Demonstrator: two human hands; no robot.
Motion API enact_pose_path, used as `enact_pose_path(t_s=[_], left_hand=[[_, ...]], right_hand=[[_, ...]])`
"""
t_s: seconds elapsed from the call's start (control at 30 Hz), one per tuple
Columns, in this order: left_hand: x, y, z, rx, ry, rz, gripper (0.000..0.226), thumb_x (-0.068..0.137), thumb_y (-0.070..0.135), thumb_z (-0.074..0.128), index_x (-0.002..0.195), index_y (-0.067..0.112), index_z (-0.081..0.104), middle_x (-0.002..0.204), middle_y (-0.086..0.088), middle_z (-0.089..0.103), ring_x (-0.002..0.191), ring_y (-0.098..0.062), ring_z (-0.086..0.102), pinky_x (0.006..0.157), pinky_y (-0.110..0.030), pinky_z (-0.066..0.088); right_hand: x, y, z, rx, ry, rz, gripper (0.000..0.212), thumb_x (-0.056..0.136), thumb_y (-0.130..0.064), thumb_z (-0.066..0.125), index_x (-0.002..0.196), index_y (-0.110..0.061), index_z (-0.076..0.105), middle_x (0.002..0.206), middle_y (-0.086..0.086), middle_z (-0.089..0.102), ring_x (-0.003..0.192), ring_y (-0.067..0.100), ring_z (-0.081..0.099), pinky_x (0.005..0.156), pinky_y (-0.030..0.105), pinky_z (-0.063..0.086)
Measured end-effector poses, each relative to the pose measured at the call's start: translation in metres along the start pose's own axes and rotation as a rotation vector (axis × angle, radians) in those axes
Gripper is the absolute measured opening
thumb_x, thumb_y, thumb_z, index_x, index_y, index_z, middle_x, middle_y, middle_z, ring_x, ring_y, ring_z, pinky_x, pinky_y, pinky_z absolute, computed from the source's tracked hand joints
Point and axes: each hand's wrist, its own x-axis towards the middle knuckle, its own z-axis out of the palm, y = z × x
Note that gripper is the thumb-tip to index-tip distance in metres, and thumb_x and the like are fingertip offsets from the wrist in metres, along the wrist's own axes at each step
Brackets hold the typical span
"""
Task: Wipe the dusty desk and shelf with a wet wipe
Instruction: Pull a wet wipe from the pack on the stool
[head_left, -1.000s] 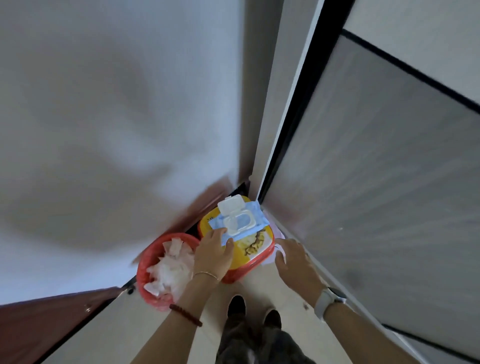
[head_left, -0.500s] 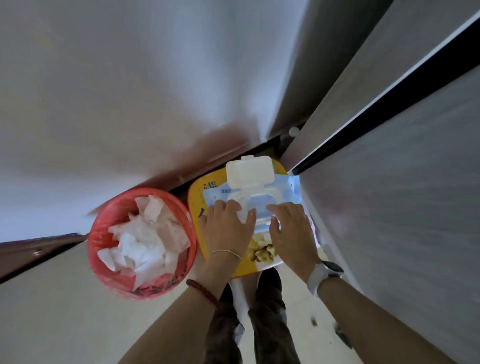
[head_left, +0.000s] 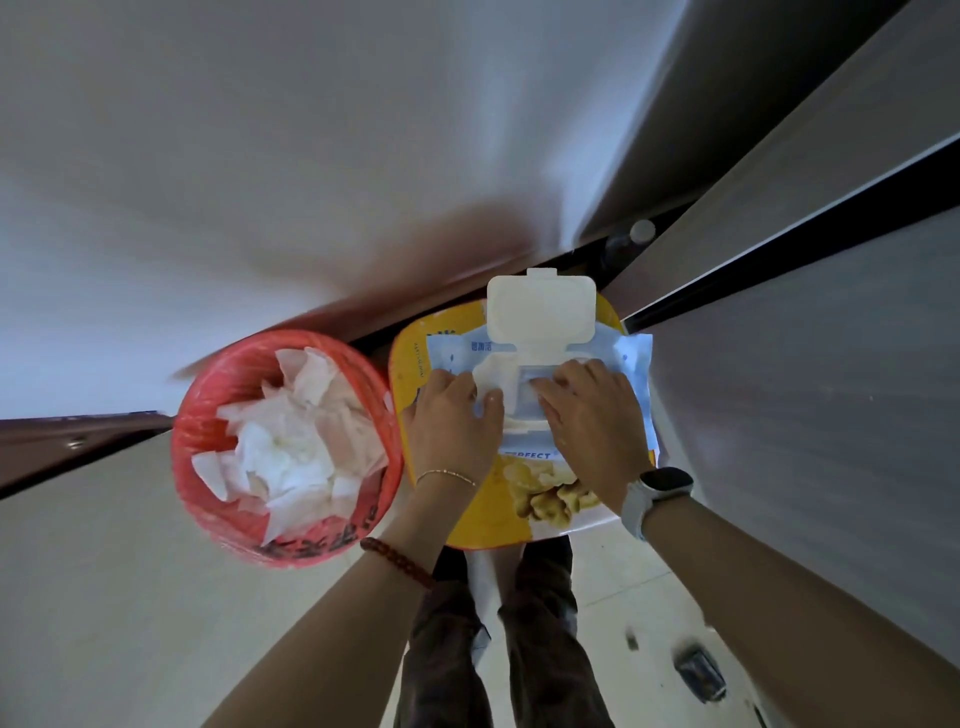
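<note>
Pale tiled floor (head_left: 613, 582), narrow corner between a white wall (head_left: 311, 156) and a grey panelled surface (head_left: 810, 415) on the right; upper wall blurred, no detail readable

Nearest: dark trouser legs (head_left: 498, 649), feet hidden beneath the yellow item. Small dark object (head_left: 698, 673) on the floor at lower right, too blurred to identify

Forearms: left with a beaded bracelet (head_left: 397, 561) and a thin chain (head_left: 447, 474); right with a pale-strapped watch (head_left: 657, 491)

Left hand (head_left: 452, 421): flat on the wet wipe pack (head_left: 631, 364), fingers together, thumb at the edge of the opening. Right hand (head_left: 587, 415): fingertips bent into the opening; whether they pinch a wipe cannot be told, the fingers hide it

Wet wipe pack: light blue, white flip lid (head_left: 540, 312) swung fully open away from the person, print partly covered by both hands. It lies on a yellow round container (head_left: 483, 525) with a food picture, its sides out of sight

Red waste bin (head_left: 208, 467): just left of the yellow container, touching or nearly so, filled with crumpled white wipes (head_left: 291, 441)

Farthest: dark gap along the wall base, small round white knob (head_left: 642, 229), function unclear
</note>
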Motion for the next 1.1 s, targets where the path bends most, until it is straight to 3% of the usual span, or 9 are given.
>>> enact_pose_path(t_s=[0.43, 0.7, 0.77, 0.83, 0.9, 1.0, 1.1], left_hand=[[0.006, -0.005, 0.007, 0.011, -0.004, -0.029, 0.022, 0.088, 0.026, 0.051, 0.071, 0.013, 0.048, 0.082, 0.000, 0.042, 0.079, -0.027, 0.052, 0.085, -0.037, 0.033], [0.007, -0.006, 0.008, 0.005, 0.002, -0.022, 0.025, 0.088, 0.026, 0.052, 0.068, 0.014, 0.043, 0.082, 0.000, 0.043, 0.078, -0.027, 0.052, 0.085, -0.036, 0.032], [0.006, -0.006, 0.008, -0.003, 0.001, -0.025, 0.025, 0.088, 0.026, 0.051, 0.068, 0.014, 0.043, 0.081, -0.001, 0.043, 0.078, -0.027, 0.052, 0.085, -0.036, 0.031], [0.006, -0.006, 0.008, -0.002, -0.002, -0.028, 0.024, 0.088, 0.026, 0.051, 0.069, 0.014, 0.043, 0.082, -0.001, 0.043, 0.080, -0.027, 0.052, 0.086, -0.036, 0.031], [0.007, -0.006, 0.007, -0.001, -0.009, -0.038, 0.023, 0.089, 0.026, 0.050, 0.070, 0.014, 0.044, 0.083, -0.001, 0.044, 0.081, -0.027, 0.051, 0.085, -0.034, 0.030], [0.005, -0.002, 0.005, 0.002, -0.021, -0.066, 0.024, 0.089, 0.026, 0.049, 0.069, 0.014, 0.042, 0.082, 0.000, 0.042, 0.079, -0.025, 0.050, 0.084, -0.035, 0.030], [0.002, 0.002, -0.003, 0.011, -0.060, -0.110, 0.026, 0.089, 0.027, 0.047, 0.068, 0.012, 0.044, 0.083, -0.002, 0.043, 0.077, -0.025, 0.048, 0.083, -0.037, 0.034]], right_hand=[[0.013, 0.003, 0.002, -0.171, -0.063, -0.114, 0.021, 0.063, -0.011, 0.075, 0.064, -0.013, 0.054, 0.063, 0.005, 0.053, 0.057, 0.023, 0.052, 0.047, 0.030, 0.034], [0.021, 0.007, 0.004, -0.257, -0.034, -0.201, 0.023, 0.061, -0.009, 0.075, 0.060, -0.013, 0.052, 0.058, 0.004, 0.050, 0.051, 0.021, 0.050, 0.045, 0.027, 0.032], [0.020, 0.007, 0.004, -0.177, -0.029, -0.183, 0.019, 0.065, -0.008, 0.071, 0.063, -0.011, 0.052, 0.060, 0.006, 0.051, 0.053, 0.023, 0.051, 0.046, 0.028, 0.034], [0.016, 0.008, 0.003, 0.020, -0.032, -0.126, 0.010, 0.078, -0.009, 0.055, 0.069, -0.008, 0.050, 0.066, 0.009, 0.051, 0.057, 0.028, 0.052, 0.050, 0.033, 0.038], [0.011, 0.008, -0.007, 0.277, -0.048, -0.039, 0.020, 0.088, -0.016, 0.036, 0.075, -0.006, 0.048, 0.073, 0.011, 0.050, 0.063, 0.028, 0.048, 0.056, 0.038, 0.039], [0.008, 0.002, -0.035, 0.583, -0.015, 0.075, 0.030, 0.092, -0.025, 0.028, 0.082, -0.004, 0.047, 0.078, 0.005, 0.045, 0.070, 0.018, 0.042, 0.066, 0.023, 0.037], [0.015, -0.002, -0.077, 0.756, 0.090, 0.249, 0.025, 0.091, -0.029, 0.033, 0.088, -0.008, 0.047, 0.077, -0.005, 0.048, 0.069, 0.002, 0.043, 0.066, 0.006, 0.034]])
